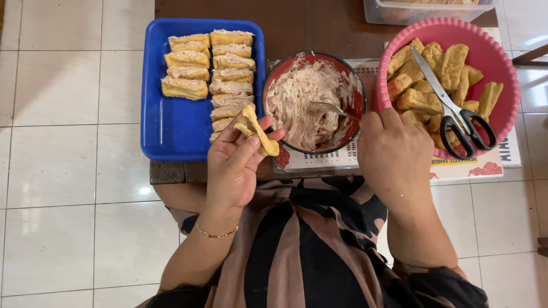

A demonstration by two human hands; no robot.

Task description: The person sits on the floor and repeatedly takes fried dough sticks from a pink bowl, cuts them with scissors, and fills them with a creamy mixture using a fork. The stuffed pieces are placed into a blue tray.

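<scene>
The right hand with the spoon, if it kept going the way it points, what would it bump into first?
The right hand points its spoon up-left into the red bowl. Going straight on, it would probably meet the pale creamy filling first, then the bowl's far wall. How deep the spoon already sits is unclear.

A dark brown wooden bench (308,25) stands at the top middle of the frame, on a floor of pale tiles (68,171). On the bench lies a blue tray (171,128) at the left. Just beside it, a printed paper sheet (474,165) lies under a red bowl (357,94) and a pink basket (502,57). A clear plastic box (428,11) stands at the upper right edge.
</scene>
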